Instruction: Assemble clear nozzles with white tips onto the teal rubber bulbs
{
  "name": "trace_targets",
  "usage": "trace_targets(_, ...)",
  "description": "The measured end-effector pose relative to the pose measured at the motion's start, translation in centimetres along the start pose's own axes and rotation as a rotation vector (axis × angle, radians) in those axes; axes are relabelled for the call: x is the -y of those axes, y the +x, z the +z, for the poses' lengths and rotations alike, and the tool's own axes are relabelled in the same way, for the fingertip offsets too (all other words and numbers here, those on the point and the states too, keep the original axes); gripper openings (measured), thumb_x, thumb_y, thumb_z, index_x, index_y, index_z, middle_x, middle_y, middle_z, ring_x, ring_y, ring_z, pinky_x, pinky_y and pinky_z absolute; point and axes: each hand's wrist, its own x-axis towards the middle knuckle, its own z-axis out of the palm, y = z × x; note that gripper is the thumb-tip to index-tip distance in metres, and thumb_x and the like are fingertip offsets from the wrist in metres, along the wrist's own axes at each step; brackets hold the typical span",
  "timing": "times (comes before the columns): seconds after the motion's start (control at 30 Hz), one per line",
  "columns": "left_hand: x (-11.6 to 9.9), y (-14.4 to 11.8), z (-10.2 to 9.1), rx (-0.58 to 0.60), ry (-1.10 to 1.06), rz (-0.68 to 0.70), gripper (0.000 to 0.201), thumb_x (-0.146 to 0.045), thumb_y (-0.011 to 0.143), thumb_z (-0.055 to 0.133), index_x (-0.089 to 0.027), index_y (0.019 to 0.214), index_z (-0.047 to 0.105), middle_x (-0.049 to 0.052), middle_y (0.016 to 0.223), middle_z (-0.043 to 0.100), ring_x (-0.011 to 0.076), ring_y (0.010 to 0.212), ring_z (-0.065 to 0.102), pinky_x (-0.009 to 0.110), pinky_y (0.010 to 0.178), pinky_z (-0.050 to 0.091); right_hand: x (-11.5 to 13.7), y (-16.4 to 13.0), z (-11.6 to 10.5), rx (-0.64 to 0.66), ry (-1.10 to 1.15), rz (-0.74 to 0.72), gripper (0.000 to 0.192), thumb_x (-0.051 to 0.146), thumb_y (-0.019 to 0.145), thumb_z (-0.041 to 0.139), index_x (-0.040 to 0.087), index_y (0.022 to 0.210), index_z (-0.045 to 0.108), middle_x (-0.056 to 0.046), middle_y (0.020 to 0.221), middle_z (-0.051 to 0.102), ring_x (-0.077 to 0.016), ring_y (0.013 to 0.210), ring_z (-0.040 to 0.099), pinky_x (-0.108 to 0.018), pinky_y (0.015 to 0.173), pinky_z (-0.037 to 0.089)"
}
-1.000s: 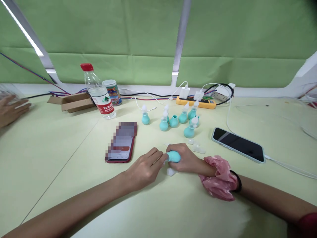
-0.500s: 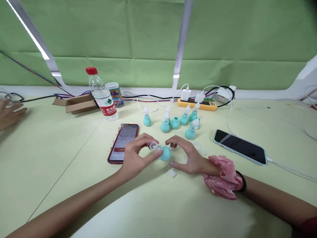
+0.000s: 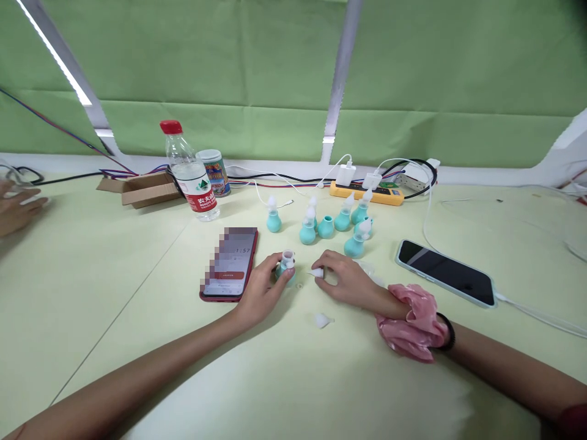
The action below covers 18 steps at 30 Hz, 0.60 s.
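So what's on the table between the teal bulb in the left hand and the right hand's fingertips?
Head view: between the teal bulb in the left hand and the right hand lies one tiny clear ring; otherwise bare table.

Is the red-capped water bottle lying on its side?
No, the water bottle stands upright on the table, its red cap on top, beside a small can.

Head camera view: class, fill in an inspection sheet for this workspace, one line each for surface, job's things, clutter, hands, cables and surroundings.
Surface: pale yellow-green table.
Job's things: small teal rubber bulb with clear collar on the table; tiny white nozzle tip; upright group of teal bulbs.
Clutter: red phone, black phone, water bottle, tin can, cardboard box, loose white tip.
Hands: left hand grips the bulb; right hand pinches the tip.
Cables: yellow power strip, white charger leads.
Surroundings: green paper wall; another person's hand.
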Motion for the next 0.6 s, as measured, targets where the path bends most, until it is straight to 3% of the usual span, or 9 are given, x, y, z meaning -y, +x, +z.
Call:
trace_targets(0.17, -0.7, -0.8, -0.2, 0.049, 0.161, 0.171, 0.023, -0.024, 0.085, 0.04, -0.014, 0.103, 0.047, 0.007, 0.09, 0.052, 0.0175, 0.086, 0.048, 0.032, 0.077, 0.04, 1.6, 0.0, -1.7, -0.136, 0.359, -0.064, 0.012, 0.014, 0.068, 0.055, 0.018, 0.079, 0.059, -0.003, 0.077, 0.06, -0.0128, 0.066, 0.053, -0.028, 0.062, 0.045)
trace_targets(0.33, -0.9, -1.7, -0.1, 0.156, 0.28, 0.346, 0.029, -0.019, 0.084, 0.036, -0.011, 0.11, 0.045, 0.009, 0.086, 0.049, 0.0172, 0.077, 0.047, 0.03, 0.067, 0.041, 3.1, -0.2, -3.3, -0.107, 0.759, 0.009, 0.015, 0.021, 0.066, 0.063, 0.019, 0.081, 0.063, -0.005, 0.085, 0.065, -0.0167, 0.077, 0.059, -0.03, 0.065, 0.05)
trace_targets(0.47, -0.7, -1.9, 0.2, 0.141, 0.335, 0.421, 0.029, -0.023, 0.08, 0.041, -0.01, 0.105, 0.047, 0.007, 0.077, 0.049, 0.0169, 0.068, 0.045, 0.029, 0.059, 0.039, 3.4, -0.3, -3.1, -0.037, 0.852, 0.057, 0.017, 0.023, 0.064, 0.066, 0.019, 0.08, 0.067, -0.004, 0.082, 0.066, -0.0171, 0.077, 0.06, -0.032, 0.068, 0.051)
trace_targets(0.6, -0.7, -1.9, 0.2, 0.133, 0.329, 0.408, 0.024, -0.027, 0.082, 0.042, -0.01, 0.098, 0.05, 0.005, 0.071, 0.049, 0.0157, 0.065, 0.045, 0.028, 0.058, 0.039, 3.3, -0.3, -2.8, -0.01, 0.837, 0.085, 0.017, 0.023, 0.063, 0.067, 0.018, 0.079, 0.068, -0.004, 0.079, 0.067, -0.0172, 0.075, 0.061, -0.032, 0.069, 0.052)
